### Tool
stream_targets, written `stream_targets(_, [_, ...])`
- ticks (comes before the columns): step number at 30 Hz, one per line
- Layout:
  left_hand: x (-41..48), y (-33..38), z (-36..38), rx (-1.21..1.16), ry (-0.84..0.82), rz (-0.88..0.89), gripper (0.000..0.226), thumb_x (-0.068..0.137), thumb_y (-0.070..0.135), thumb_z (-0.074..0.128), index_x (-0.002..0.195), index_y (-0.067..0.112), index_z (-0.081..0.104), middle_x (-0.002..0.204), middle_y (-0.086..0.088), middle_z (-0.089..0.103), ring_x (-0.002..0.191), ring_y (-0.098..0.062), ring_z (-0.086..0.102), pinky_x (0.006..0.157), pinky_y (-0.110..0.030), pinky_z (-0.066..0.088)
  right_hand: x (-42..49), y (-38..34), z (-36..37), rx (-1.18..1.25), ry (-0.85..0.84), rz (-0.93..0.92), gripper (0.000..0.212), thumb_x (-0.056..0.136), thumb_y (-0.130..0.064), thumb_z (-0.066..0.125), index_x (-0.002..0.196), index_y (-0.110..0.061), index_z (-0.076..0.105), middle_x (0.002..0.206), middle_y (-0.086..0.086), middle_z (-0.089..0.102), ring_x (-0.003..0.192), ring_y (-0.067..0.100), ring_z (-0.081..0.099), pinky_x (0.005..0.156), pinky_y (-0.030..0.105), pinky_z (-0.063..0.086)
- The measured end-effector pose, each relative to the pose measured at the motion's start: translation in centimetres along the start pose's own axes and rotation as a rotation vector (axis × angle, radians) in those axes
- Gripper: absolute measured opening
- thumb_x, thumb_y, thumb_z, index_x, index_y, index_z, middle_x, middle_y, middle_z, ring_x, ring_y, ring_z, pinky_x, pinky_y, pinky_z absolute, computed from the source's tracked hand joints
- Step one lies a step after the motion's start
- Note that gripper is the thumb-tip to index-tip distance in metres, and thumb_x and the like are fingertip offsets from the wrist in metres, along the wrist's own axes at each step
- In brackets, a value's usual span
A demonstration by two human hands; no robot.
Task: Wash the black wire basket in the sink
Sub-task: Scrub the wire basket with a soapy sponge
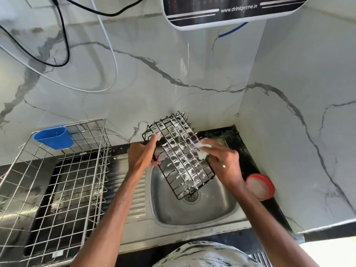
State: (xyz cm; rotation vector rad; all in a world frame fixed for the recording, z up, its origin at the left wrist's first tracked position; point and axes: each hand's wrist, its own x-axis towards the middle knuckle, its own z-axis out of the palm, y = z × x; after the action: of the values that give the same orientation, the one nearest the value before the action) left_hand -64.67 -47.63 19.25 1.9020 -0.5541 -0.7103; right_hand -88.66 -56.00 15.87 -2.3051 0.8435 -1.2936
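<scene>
The black wire basket [178, 153] stands tilted over the steel sink [194, 212], its low corner near the drain [191, 196] and its top leaning toward the wall. White foam covers its mesh. My left hand [143, 155] grips the basket's left edge. My right hand [223, 160] holds a foamy white scrubber [204, 149] against the basket's right side.
A large steel wire dish rack [63, 176] with a blue plastic cup [53, 137] hooked on it stands on the left counter. A red-rimmed soap dish [261, 186] sits right of the sink. A water purifier [231, 10] and cables hang on the marble wall.
</scene>
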Motion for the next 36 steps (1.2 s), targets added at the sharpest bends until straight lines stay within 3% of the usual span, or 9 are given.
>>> stream_targets(4, [0.8, -0.4, -0.6, 0.007, 0.02, -0.007, 0.055, 0.085, 0.058, 0.073, 0.089, 0.003, 0.071, 0.074, -0.019, 0.074, 0.062, -0.028, 0.077, 0.068, -0.055, 0.064, -4.3, 0.2, -1.0, -0.02, -0.005, 0.135, 0.052, 0.073, 0.024, 0.064, 0.1, -0.017, 0.081, 0.117, -0.009, 0.07, 0.1, -0.002, 0.069, 0.076, 0.005, 0.052])
stream_targets(10, [0.3, -0.9, 0.2, 0.022, 0.012, -0.026, 0.057, 0.086, 0.054, 0.076, 0.083, -0.003, 0.071, 0.069, -0.019, 0.074, 0.06, -0.029, 0.076, 0.065, -0.053, 0.064, -4.0, 0.0, -1.6, -0.019, -0.034, 0.164, 0.053, 0.07, 0.024, 0.062, 0.093, -0.02, 0.082, 0.117, -0.011, 0.072, 0.096, -0.003, 0.07, 0.072, 0.013, 0.058])
stream_targets(15, [-0.1, -0.5, 0.9, 0.03, -0.025, 0.023, 0.06, 0.085, 0.056, 0.074, 0.087, -0.003, 0.073, 0.069, -0.017, 0.075, 0.06, -0.03, 0.076, 0.054, -0.048, 0.063, 0.8, -2.0, -0.6, -0.021, -0.063, -0.004, 0.044, 0.076, 0.022, 0.059, 0.093, -0.012, 0.08, 0.116, -0.004, 0.074, 0.098, 0.003, 0.07, 0.068, 0.022, 0.062])
stream_targets(18, [-0.1, -0.3, 0.8, -0.006, -0.026, 0.015, 0.06, 0.084, 0.057, 0.074, 0.089, -0.003, 0.074, 0.07, -0.017, 0.075, 0.06, -0.03, 0.076, 0.059, -0.05, 0.064, 1.5, -2.5, -0.3, -0.024, -0.08, -0.039, 0.043, 0.079, 0.022, 0.06, 0.095, -0.012, 0.08, 0.116, -0.004, 0.074, 0.09, 0.007, 0.074, 0.064, 0.02, 0.061])
stream_targets(23, [0.7, -0.7, -0.2, -0.067, 0.03, -0.034, 0.069, 0.082, 0.063, 0.075, 0.094, -0.005, 0.072, 0.077, -0.022, 0.075, 0.061, -0.027, 0.077, 0.054, -0.044, 0.064, -2.7, -0.5, -0.8, -0.045, -0.012, 0.115, 0.047, 0.072, 0.022, 0.06, 0.091, -0.015, 0.082, 0.117, -0.006, 0.074, 0.101, 0.003, 0.071, 0.074, 0.023, 0.061])
stream_targets(27, [1.1, -1.0, -0.8, -0.118, -0.016, -0.055, 0.102, 0.046, 0.089, 0.062, 0.099, 0.001, 0.07, 0.081, -0.021, 0.074, 0.063, -0.026, 0.077, 0.054, -0.036, 0.061, -5.9, -0.3, -1.3, -0.043, 0.054, 0.23, 0.051, 0.068, 0.025, 0.062, 0.089, -0.017, 0.082, 0.118, -0.013, 0.071, 0.103, -0.006, 0.068, 0.076, 0.021, 0.061])
stream_targets(30, [1.2, -1.1, -0.3, -0.121, -0.021, -0.046, 0.101, 0.047, 0.088, 0.064, 0.097, 0.001, 0.071, 0.079, -0.022, 0.074, 0.061, -0.026, 0.076, 0.051, -0.035, 0.06, -6.5, -0.8, -1.3, -0.043, 0.096, 0.273, 0.053, 0.069, 0.025, 0.062, 0.093, -0.018, 0.082, 0.12, -0.008, 0.072, 0.108, -0.014, 0.062, 0.083, 0.013, 0.056])
stream_targets(33, [1.3, -1.5, 0.0, -0.13, -0.038, -0.045, 0.103, 0.032, 0.104, 0.061, 0.091, 0.021, 0.07, 0.079, -0.015, 0.073, 0.063, -0.025, 0.076, 0.061, -0.041, 0.063, -6.9, -2.0, -0.9, -0.057, 0.128, 0.238, 0.049, 0.074, 0.022, 0.067, 0.1, -0.016, 0.081, 0.123, -0.002, 0.071, 0.11, -0.005, 0.065, 0.084, 0.017, 0.058])
stream_targets(36, [2.0, -1.9, -0.4, -0.121, -0.045, -0.027, 0.096, 0.026, 0.109, 0.055, 0.091, 0.04, 0.064, 0.09, -0.016, 0.073, 0.071, -0.028, 0.078, 0.069, -0.046, 0.064, -7.7, -3.4, -0.4, -0.092, 0.071, 0.171, 0.048, 0.077, 0.016, 0.072, 0.107, -0.021, 0.079, 0.127, -0.005, 0.069, 0.105, 0.011, 0.072, 0.068, 0.029, 0.064])
